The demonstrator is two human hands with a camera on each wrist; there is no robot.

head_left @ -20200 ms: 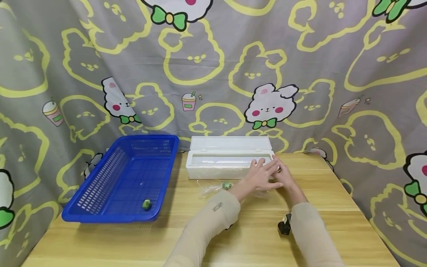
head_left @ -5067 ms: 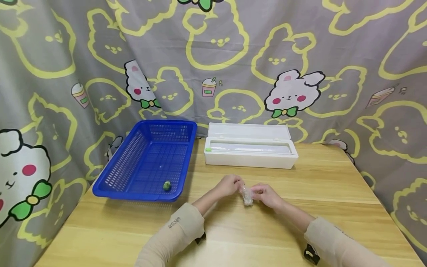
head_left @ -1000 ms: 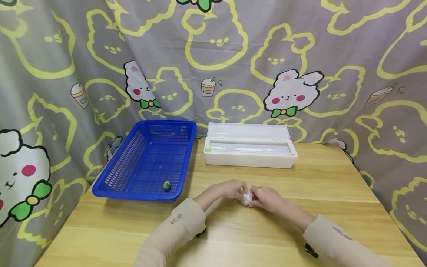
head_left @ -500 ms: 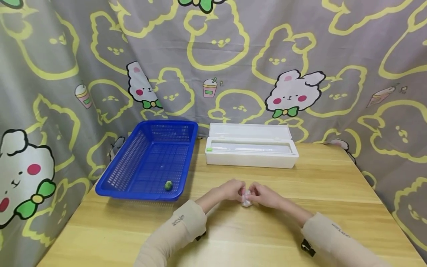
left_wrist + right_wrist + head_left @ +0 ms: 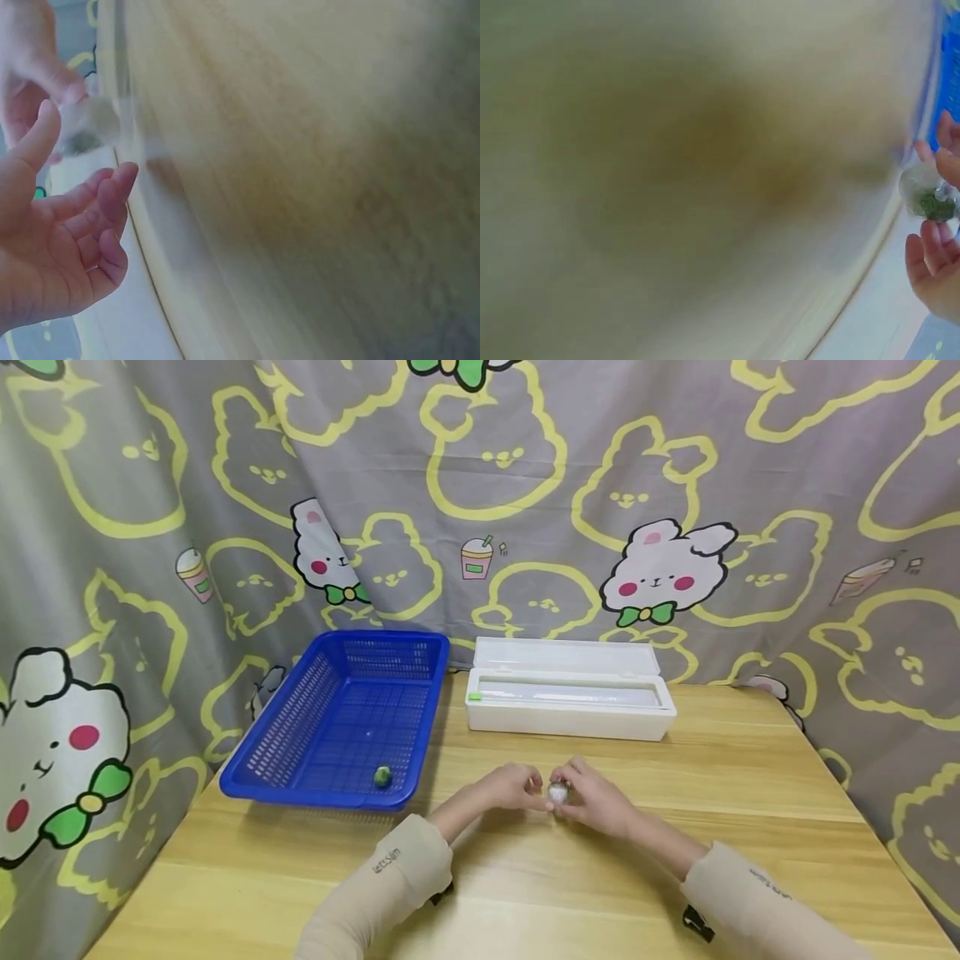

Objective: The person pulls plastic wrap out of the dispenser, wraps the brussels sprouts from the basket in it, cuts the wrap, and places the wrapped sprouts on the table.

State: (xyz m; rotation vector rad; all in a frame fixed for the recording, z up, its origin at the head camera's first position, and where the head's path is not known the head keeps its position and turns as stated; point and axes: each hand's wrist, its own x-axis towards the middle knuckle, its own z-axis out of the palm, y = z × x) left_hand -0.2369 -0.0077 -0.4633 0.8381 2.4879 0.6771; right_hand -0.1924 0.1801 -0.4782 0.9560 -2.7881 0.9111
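Note:
In the head view, my right hand (image 5: pixel 600 802) pinches a small round bundle (image 5: pixel 558 792) between thumb and fingers, just above the table. It is a green ball, like a Brussels sprout, wrapped in clear cling film; the green shows through in the right wrist view, where the bundle (image 5: pixel 928 196) sits at the right edge. Close beside it is my left hand (image 5: pixel 510 789), fingers loosely bent with nothing in them; its thumb tip is very near the film, and whether it touches I cannot tell. In the left wrist view the left hand's palm (image 5: pixel 52 255) shows.
A blue plastic basket (image 5: pixel 330 789) stands at the left, with an unwrapped green sprout-like ball (image 5: pixel 382 776) inside. Behind the hands sits a white cling film box (image 5: pixel 570 722), lid (image 5: pixel 566 657) raised, with a green slider (image 5: pixel 475 697) at its left end. A patterned curtain hangs behind the table.
Earlier, both hands worked at the film near the box, then folded it together into a compact bundle. In the last half second my left hand has loosened and drawn slightly left; the right keeps the bundle.

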